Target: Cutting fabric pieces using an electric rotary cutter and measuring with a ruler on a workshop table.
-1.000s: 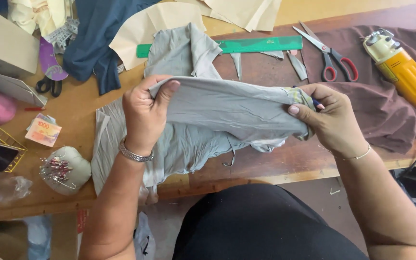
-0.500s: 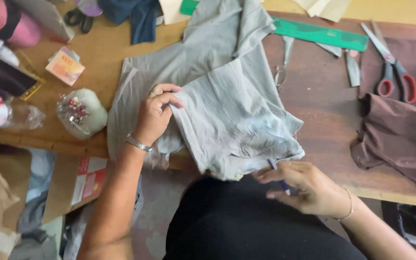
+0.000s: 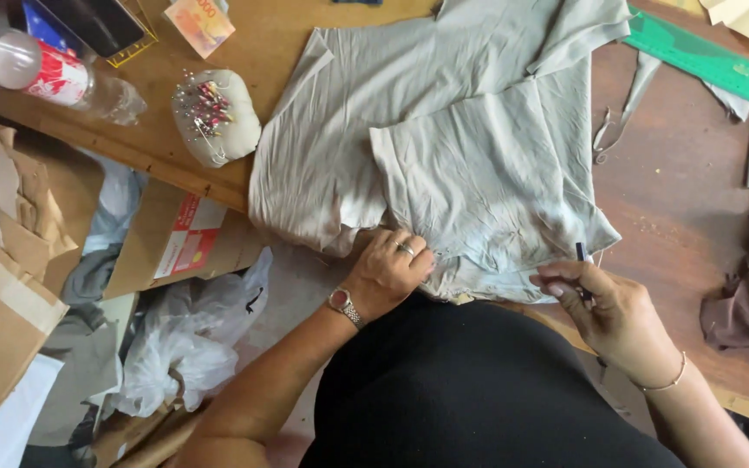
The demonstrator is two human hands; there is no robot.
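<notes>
On the worktop [image 3: 175, 130], one grey garment [image 3: 444, 147] lies spread flat, its near hem overhanging the front edge within reach. One left hand [image 3: 387, 273] presses fingers together on the hem, pinning the cloth. One right hand [image 3: 604, 303] pinches one dark pen [image 3: 581, 260] beside the hem. One pincushion [image 3: 214, 117] sits left, one green ruler [image 3: 708, 61] far right.

Soft, even daylight fills the scene, bright without harsh glare. The pale grey-green cotton garment [image 3: 444, 147] just above the left hand's fingers [image 3: 409, 251] shows gentle crease shadows. A faint sheen sits on the clear plastic bottle [image 3: 62, 82], far up-left of those fingers. The right hand [image 3: 608, 308] looks slightly soft from motion. The frame's corners blur and stretch mildly.
</notes>
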